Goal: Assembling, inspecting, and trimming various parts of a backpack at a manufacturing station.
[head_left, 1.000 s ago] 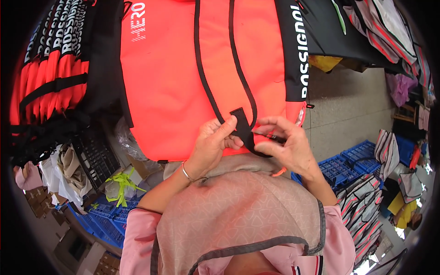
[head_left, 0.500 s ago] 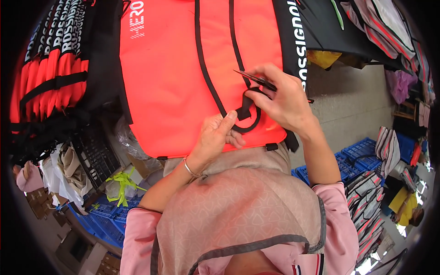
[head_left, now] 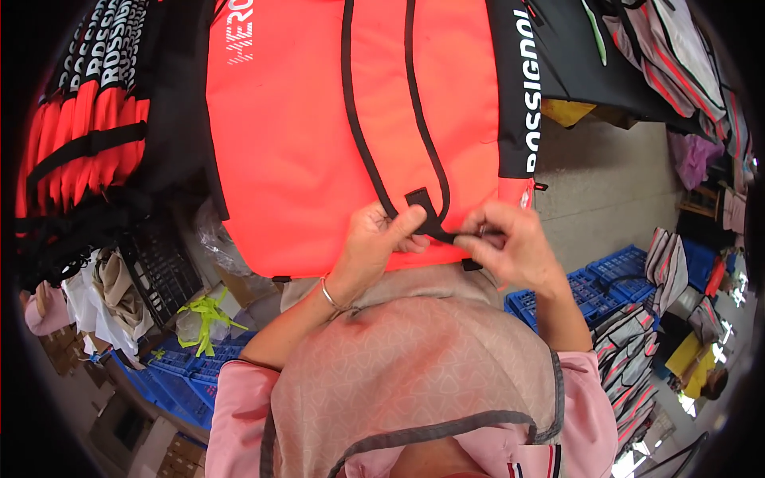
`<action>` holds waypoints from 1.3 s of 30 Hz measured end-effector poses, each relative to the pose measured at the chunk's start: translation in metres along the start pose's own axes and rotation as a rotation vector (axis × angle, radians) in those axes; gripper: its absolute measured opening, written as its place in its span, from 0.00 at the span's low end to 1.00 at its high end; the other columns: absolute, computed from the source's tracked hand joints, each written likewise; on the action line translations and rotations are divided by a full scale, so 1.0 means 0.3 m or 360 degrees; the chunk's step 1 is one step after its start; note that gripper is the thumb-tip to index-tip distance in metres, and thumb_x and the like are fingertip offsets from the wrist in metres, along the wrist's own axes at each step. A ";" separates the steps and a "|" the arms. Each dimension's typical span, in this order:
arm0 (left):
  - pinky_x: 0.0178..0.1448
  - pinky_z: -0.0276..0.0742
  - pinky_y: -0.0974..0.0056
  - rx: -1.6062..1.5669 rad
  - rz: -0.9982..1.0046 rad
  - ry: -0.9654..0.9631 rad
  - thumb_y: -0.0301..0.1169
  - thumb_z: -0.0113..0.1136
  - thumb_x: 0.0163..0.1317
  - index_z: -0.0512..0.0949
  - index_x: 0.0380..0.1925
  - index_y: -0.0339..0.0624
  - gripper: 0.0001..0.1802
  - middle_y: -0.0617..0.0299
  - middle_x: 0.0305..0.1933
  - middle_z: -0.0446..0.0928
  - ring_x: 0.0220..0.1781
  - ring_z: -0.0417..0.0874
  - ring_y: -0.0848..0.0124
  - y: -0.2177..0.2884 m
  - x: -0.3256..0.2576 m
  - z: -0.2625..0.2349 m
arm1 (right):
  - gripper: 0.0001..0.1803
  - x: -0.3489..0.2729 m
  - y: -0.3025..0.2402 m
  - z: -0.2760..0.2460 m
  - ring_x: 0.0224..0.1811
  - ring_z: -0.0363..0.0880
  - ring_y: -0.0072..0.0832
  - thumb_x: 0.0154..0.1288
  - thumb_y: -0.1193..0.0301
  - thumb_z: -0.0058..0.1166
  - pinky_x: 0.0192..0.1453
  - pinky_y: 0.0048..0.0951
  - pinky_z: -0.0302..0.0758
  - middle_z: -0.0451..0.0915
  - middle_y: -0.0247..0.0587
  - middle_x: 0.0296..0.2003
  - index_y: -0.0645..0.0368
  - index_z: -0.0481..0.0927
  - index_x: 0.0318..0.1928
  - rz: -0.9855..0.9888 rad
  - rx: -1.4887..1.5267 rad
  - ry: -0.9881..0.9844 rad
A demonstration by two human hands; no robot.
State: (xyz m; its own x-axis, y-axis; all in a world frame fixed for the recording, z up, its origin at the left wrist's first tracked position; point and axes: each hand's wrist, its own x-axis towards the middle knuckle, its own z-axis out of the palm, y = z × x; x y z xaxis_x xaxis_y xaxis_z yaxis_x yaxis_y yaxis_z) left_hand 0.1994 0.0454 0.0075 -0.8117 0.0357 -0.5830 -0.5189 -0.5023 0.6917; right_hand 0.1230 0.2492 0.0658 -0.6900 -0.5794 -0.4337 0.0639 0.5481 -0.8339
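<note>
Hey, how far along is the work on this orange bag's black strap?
Looks done: two black cords already run down the orange bag to the black strap tab. In hand: the left hand pinches the strap by the tab and the right hand holds its free end. Whether anything is left, I cannot tell.

Both hands [head_left: 446, 243] on black strap [head_left: 426, 215]

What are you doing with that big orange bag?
A person is working on an orange bag lying flat in front of them. The left hand pinches a black strap tab at the bag's lower edge, and the right hand grips the other end of that strap. More orange and black bags are stacked to the left.
</note>
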 end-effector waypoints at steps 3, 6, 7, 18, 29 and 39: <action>0.32 0.82 0.72 0.0154 0.0089 -0.0059 0.30 0.67 0.64 0.80 0.38 0.34 0.10 0.60 0.32 0.83 0.29 0.85 0.76 -0.004 -0.008 0.004 | 0.14 -0.042 0.027 0.030 0.33 0.82 0.34 0.56 0.75 0.67 0.35 0.30 0.77 0.82 0.43 0.32 0.63 0.82 0.43 -0.0314 -0.0251 0.0003; 0.32 0.81 0.73 0.0292 0.0203 -0.0038 0.27 0.67 0.63 0.80 0.37 0.34 0.08 0.60 0.31 0.83 0.28 0.84 0.78 -0.012 -0.013 0.016 | 0.17 -0.041 -0.006 0.031 0.34 0.80 0.39 0.56 0.71 0.68 0.38 0.33 0.77 0.83 0.44 0.33 0.61 0.82 0.46 -0.0477 -0.0168 0.0375; 0.32 0.81 0.74 0.0347 0.0236 0.0002 0.25 0.67 0.63 0.80 0.36 0.33 0.07 0.61 0.30 0.83 0.28 0.83 0.79 -0.013 -0.014 0.020 | 0.17 -0.041 -0.001 0.032 0.34 0.80 0.39 0.56 0.71 0.68 0.38 0.33 0.77 0.83 0.44 0.33 0.61 0.82 0.46 -0.0477 -0.0170 0.0373; 0.26 0.70 0.75 0.0616 0.0573 0.0221 0.22 0.68 0.58 0.82 0.38 0.35 0.08 0.70 0.29 0.77 0.26 0.73 0.87 -0.067 -0.008 0.028 | 0.24 0.007 0.010 0.046 0.33 0.72 0.32 0.51 0.65 0.71 0.37 0.35 0.66 0.77 0.31 0.34 0.54 0.81 0.49 -0.0785 -0.1232 0.0856; 0.28 0.72 0.77 0.0845 0.0634 0.0201 0.20 0.67 0.59 0.82 0.38 0.34 0.07 0.67 0.36 0.78 0.30 0.77 0.85 -0.062 -0.011 0.025 | 0.21 0.034 0.019 0.068 0.31 0.70 0.27 0.51 0.64 0.71 0.36 0.32 0.63 0.76 0.29 0.33 0.54 0.83 0.47 -0.0933 -0.1349 0.0944; 0.29 0.72 0.77 0.0892 0.0647 0.0204 0.20 0.67 0.59 0.82 0.38 0.34 0.08 0.67 0.36 0.78 0.30 0.78 0.85 -0.059 -0.010 0.026 | 0.19 0.041 0.014 0.061 0.32 0.71 0.27 0.53 0.65 0.68 0.37 0.32 0.65 0.75 0.30 0.32 0.56 0.83 0.46 -0.0962 -0.1381 0.0902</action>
State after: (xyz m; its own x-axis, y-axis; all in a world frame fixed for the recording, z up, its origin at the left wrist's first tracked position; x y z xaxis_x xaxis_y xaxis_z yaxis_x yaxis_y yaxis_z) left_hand 0.2089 0.0611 0.0004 -0.9505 -0.1797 -0.2535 -0.2691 0.0678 0.9607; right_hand 0.1280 0.2333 0.0508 -0.6742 -0.6546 0.3419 -0.7367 0.6289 -0.2487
